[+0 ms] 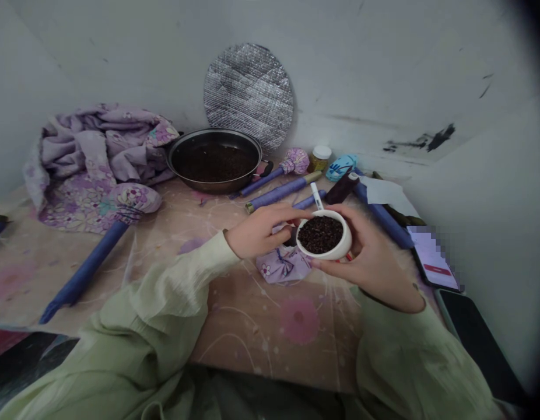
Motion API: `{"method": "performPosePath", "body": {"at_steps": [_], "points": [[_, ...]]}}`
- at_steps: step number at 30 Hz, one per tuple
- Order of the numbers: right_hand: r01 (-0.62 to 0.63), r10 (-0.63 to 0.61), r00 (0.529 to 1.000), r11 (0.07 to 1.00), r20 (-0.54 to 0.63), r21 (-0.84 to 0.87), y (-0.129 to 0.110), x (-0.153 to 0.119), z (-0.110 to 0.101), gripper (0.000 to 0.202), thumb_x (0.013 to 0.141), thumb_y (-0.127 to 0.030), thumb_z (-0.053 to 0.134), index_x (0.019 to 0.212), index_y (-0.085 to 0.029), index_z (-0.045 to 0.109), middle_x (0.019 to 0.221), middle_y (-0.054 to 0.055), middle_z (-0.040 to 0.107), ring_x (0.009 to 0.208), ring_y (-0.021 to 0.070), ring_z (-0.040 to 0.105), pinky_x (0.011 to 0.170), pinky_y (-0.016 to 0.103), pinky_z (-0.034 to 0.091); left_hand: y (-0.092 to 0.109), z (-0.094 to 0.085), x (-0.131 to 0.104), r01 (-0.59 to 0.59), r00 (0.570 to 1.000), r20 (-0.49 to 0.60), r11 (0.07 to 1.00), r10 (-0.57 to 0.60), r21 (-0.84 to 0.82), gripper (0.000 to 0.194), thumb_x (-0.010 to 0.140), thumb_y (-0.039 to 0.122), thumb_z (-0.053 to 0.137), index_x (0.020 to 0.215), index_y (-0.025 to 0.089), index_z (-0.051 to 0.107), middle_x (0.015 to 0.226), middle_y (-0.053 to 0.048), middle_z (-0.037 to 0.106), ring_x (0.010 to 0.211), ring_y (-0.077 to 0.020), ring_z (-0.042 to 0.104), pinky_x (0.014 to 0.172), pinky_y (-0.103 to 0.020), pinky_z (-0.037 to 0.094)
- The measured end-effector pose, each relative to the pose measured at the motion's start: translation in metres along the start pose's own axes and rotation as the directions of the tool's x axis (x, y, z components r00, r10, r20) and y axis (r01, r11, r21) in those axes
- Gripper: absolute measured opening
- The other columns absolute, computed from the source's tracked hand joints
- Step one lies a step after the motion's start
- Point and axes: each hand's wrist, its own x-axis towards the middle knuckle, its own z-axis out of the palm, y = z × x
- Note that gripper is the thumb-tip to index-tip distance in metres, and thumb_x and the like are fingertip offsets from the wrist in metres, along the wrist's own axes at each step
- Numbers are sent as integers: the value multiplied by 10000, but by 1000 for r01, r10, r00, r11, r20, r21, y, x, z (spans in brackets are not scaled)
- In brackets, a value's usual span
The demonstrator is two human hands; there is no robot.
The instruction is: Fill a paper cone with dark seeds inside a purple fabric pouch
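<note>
A white cup [346,236] filled with dark, coarse grains [320,234] is tilted toward me in the grip of my right hand [377,262]. My right fingers wrap round its far side, with the thumb below. From the left, my left hand [263,230] reaches in, its index finger stretched to the cup's rim and its thumb set apart. Under the cup and left fingertips sits a small purple floral cloth pouch [283,267]. Something dark shows at the pouch's top, partly hidden by my left hand. A white pen-like stick [316,196] stands just behind the cup.
Behind are a dark pan [215,181], a round silver mat [248,93] against the wall and a lidded jar [320,157]. Blue-wrapped sticks [281,192] lie nearby. Bunched floral cloth [99,157] and a cloth-headed stick [90,262] are left; phones [475,332] lie right.
</note>
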Motion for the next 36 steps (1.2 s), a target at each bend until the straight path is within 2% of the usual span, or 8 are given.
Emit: {"method": "performPosePath", "body": {"at_steps": [10,17,30,34,36], "points": [[3,-3,1000,1000,8,6,1,0,0,697,632,-301,788,1239,-279,446,1244,60,546,1154,270,544,981,409,446,-3,1,-1,-45,999,4,999,45,7,332,800,58,431,1076,121,605,1030,-106,671,947,-181,612,861,-332,489],[5,-5,1000,1000,0,12,2,1,0,699,624,-287,792,1234,-276,452,1227,57,548,1137,264,542,969,423,446,-3,-2,-1,-22,999,32,1000,22,-15,303,813,71,434,1054,123,610,1024,-97,674,946,-168,615,866,-317,487],[6,-6,1000,1000,-13,-15,2,1,0,702,617,-283,795,1231,-268,455,1220,58,552,1130,258,546,973,425,438,-2,-9,-1,-2,1000,9,995,3,-100,317,797,56,447,1065,119,604,956,-73,698,870,-132,644,801,-262,505],[-11,10,1000,1000,-18,-16,2,1,-1,717,609,-272,797,1237,-270,452,1237,62,551,1144,270,543,996,444,429,1,-14,-1,-16,1000,11,999,17,-49,283,797,139,544,1071,155,611,1006,-72,693,922,-156,639,854,-287,494],[-32,32,999,999,-25,-7,1,0,-2,725,602,-272,800,1239,-271,452,1250,66,548,1158,280,539,1010,455,424,1,-18,-1,-17,998,65,1000,18,-16,372,752,222,651,1116,162,596,1086,-88,674,976,-182,626,886,-305,482]]}}
